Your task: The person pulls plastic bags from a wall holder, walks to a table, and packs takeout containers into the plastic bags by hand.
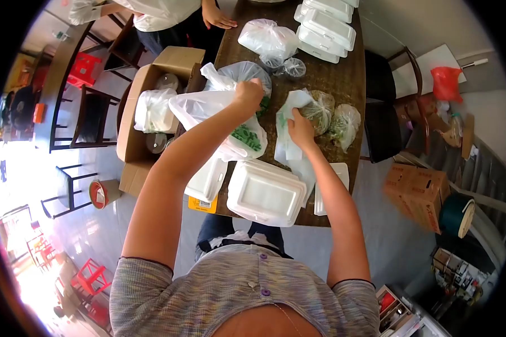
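My left hand (249, 94) is closed at a clear plastic bag (243, 72), its fingertips partly hidden. Beneath that forearm lies a white plastic bag (199, 106) with chopped green leaves (246, 137) showing through it. My right hand (301, 130) grips a flattened, pale plastic bag (287, 147) that lies along the table. Just beyond it sit two knotted clear bags of greens, one (320, 111) nearer my fingers and the other (344, 126) to its right. A closed white foam box (266, 192) is at the table's near edge, between my arms.
Stacked white foam boxes (326, 31) and a filled white bag (268, 37) stand at the table's far end. An open cardboard box (130, 126) with containers is on the left. Another person's hand (218, 17) rests by the far edge. A dark chair (385, 132) stands right.
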Demonstrator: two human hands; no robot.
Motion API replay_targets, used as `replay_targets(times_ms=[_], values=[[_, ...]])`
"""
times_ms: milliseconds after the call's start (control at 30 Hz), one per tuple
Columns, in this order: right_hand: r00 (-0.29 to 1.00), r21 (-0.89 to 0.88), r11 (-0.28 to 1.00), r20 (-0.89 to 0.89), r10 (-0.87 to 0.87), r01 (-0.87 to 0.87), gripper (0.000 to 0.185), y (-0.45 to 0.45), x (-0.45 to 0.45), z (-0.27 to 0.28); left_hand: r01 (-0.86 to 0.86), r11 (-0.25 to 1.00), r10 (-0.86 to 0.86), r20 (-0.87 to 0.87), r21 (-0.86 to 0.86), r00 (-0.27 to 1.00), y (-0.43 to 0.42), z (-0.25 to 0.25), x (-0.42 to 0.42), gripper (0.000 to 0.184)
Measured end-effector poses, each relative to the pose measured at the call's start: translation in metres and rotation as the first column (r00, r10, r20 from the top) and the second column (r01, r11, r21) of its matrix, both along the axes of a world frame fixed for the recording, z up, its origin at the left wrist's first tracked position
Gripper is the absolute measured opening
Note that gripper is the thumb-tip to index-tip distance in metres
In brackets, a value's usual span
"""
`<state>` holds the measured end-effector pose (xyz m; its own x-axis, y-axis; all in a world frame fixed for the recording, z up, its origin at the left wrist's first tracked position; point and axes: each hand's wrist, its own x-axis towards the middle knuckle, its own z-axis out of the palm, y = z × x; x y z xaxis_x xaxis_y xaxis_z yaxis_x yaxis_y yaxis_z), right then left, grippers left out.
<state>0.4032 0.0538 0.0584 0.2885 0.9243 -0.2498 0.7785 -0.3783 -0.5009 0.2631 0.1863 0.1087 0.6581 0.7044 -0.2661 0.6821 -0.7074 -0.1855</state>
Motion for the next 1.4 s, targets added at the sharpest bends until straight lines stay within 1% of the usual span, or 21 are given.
replay_targets(times_ms=[67,100,200,333,367,433,600,667,767,800,833,933,967,1033,1067,1100,1133,1200,1267,1300,1400], values=[[0.997,-0.099,0.995,-0.071,-0.038,0.031,0.042,0.016,-0.007,-0.016,0.037,0.998,-0.036,-0.013,0.052,0.999,0.008,-0.018,0.0,0.029],[1.0,0.062,0.998,-0.027,0.012,-0.011,0.042,0.017,-0.011,-0.034,0.057,0.995,-0.055,-0.026,0.078,0.998,0.01,-0.024,-0.003,0.026],[1.0,0.059,0.998,0.002,-0.012,0.012,0.037,0.03,-0.02,-0.06,0.216,0.974,-0.211,-0.077,0.064,0.974,0.028,-0.028,-0.017,0.018],[0.948,0.271,0.911,-0.157,-0.277,0.311,0.041,0.037,-0.025,-0.072,0.366,0.93,-0.36,0.129,-0.029,0.924,0.058,-0.032,-0.037,0.006],[0.945,0.295,0.9,-0.16,-0.284,0.321,0.045,0.038,-0.02,-0.078,0.392,0.919,-0.378,0.183,-0.044,0.907,0.063,-0.021,-0.044,0.006],[0.96,0.204,0.945,-0.164,-0.226,0.257,0.046,0.043,-0.017,-0.064,0.431,0.902,-0.402,0.346,-0.007,0.848,0.072,-0.018,-0.058,0.004],[0.977,0.051,0.997,-0.205,-0.05,0.062,0.036,0.079,-0.019,-0.072,0.304,0.949,-0.289,0.632,0.088,0.719,0.072,-0.004,-0.093,0.006],[0.901,0.143,0.989,-0.424,0.097,-0.04,0.036,0.101,-0.027,-0.091,0.269,0.961,-0.243,0.667,0.066,0.705,0.07,0.001,-0.102,0.005],[0.993,-0.12,0.991,-0.108,0.046,-0.059,0.033,0.127,-0.051,-0.059,0.248,0.969,-0.189,0.646,-0.002,0.739,0.068,-0.011,-0.099,0.008],[0.995,-0.065,0.997,-0.09,0.039,-0.045,0.034,0.126,-0.049,-0.063,0.235,0.972,-0.168,0.626,-0.024,0.761,0.065,-0.014,-0.095,0.009],[0.997,-0.009,0.999,-0.071,0.03,-0.031,0.036,0.123,-0.047,-0.069,0.168,0.983,-0.106,0.514,-0.076,0.851,0.061,-0.018,-0.088,0.015],[0.993,0.203,0.979,-0.109,0.055,-0.032,0.041,0.102,-0.024,-0.056,0.091,0.991,-0.034,0.462,-0.1,0.886,0.045,-0.017,-0.073,0.024],[0.987,0.277,0.96,-0.139,0.078,-0.037,0.043,0.087,-0.015,-0.048,0.053,0.986,0.018,0.418,-0.157,0.908,0.041,0.0,-0.071,0.035],[0.993,0.367,0.924,-0.012,0.119,-0.107,0.044,0.053,-0.001,-0.002,0.012,0.989,0.051,0.408,-0.15,0.911,0.033,0.032,-0.082,0.038],[0.962,0.302,0.953,-0.263,0.076,0.007,0.041,0.032,0.0,0.032,-0.011,0.988,0.071,0.398,-0.151,0.915,0.027,0.047,-0.092,0.04],[0.87,0.203,0.974,-0.493,0.014,0.1,0.038,0.008,0.002,0.059,0.045,0.991,0.022,0.501,-0.123,0.865,0.018,0.061,-0.107,0.041],[0.758,0.129,0.986,-0.652,0.006,0.103,0.035,-0.018,0.007,0.069,0.095,0.991,-0.023,0.597,-0.089,0.802,0.01,0.076,-0.126,0.041],[0.748,0.02,0.987,-0.65,0.135,-0.161,0.042,-0.062,0.011,0.084,0.006,0.992,0.069,0.601,-0.122,0.797,-0.015,0.105,-0.161,0.034],[0.766,0.018,0.944,-0.58,0.278,-0.329,0.052,-0.082,-0.002,0.085,-0.238,0.963,0.268,0.573,-0.128,0.775,-0.055,0.155,-0.177,0.022],[0.773,0.028,0.905,-0.51,0.378,-0.424,0.064,-0.082,-0.008,0.078,-0.328,0.932,0.35,0.611,-0.154,0.71,-0.078,0.169,-0.185,0.019],[0.743,-0.169,0.827,-0.56,0.366,-0.535,0.073,-0.066,-0.024,0.068,-0.576,0.806,0.493,0.691,-0.136,0.528,-0.142,0.176,-0.217,0.016]])
